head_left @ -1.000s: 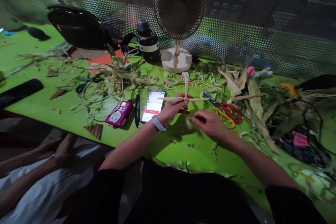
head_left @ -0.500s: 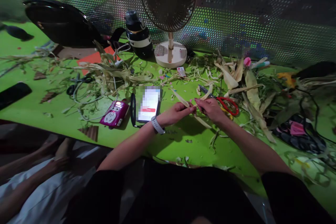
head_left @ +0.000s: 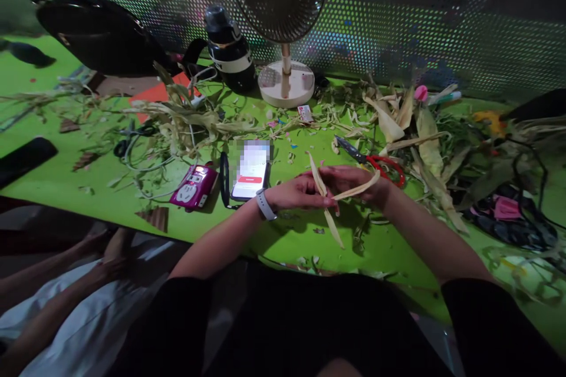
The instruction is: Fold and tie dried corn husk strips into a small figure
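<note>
Pale, dried corn husk strips [head_left: 329, 222] cross each other between my hands, one running down toward me and one slanting to the right. My left hand [head_left: 300, 191], wearing a light watch band at the wrist, is closed with thumb and fingers pinching the strips where they cross. My right hand [head_left: 360, 179] meets it from the right, its fingers curled behind the strips and partly hidden by them. Just beyond my right hand lie red-handled scissors [head_left: 351, 150], blades pointing away to the left.
Left of my hands are a lit phone [head_left: 250, 174] and a purple power socket [head_left: 194, 187] with a white cable. Behind stand a fan [head_left: 286, 91] and a black bottle [head_left: 230, 59]. Husk piles [head_left: 428, 141] lie right and left. Another person's arm [head_left: 84, 283] rests at lower left.
The husk strips have turned: one now hangs toward me and another lies across my right hand. My right hand has shifted from a fingertip pinch to behind the strips, uncovering the scissors' blades.
</note>
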`<action>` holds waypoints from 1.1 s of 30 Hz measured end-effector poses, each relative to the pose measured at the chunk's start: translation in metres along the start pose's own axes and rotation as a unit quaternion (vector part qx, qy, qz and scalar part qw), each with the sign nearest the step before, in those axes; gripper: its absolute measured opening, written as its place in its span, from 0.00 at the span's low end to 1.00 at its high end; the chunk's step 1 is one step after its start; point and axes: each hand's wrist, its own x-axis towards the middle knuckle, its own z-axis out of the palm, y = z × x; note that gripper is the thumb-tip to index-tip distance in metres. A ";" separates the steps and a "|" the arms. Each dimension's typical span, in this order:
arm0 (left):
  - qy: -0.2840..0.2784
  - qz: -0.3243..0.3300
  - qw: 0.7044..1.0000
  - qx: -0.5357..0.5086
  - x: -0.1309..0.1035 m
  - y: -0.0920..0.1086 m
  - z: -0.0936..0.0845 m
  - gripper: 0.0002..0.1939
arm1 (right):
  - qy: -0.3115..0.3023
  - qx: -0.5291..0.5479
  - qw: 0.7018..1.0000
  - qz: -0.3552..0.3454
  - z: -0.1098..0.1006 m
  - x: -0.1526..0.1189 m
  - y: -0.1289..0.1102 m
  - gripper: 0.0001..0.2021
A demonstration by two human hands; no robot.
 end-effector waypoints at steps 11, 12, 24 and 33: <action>0.085 0.003 0.994 -0.065 0.008 -0.007 0.007 0.19 | 0.169 0.049 0.978 -0.114 0.013 0.010 0.008 0.14; 0.076 -0.004 0.996 -0.056 0.009 -0.007 0.007 0.20 | 0.184 0.045 0.975 -0.115 0.013 0.012 0.010 0.14; 0.251 0.032 0.929 -0.270 0.017 -0.018 0.007 0.18 | 0.267 -0.025 0.953 -0.139 -0.014 0.016 0.011 0.12; 0.312 0.088 0.914 -0.243 0.017 -0.019 0.003 0.18 | 0.206 -0.140 0.948 -0.199 0.000 -0.001 0.004 0.15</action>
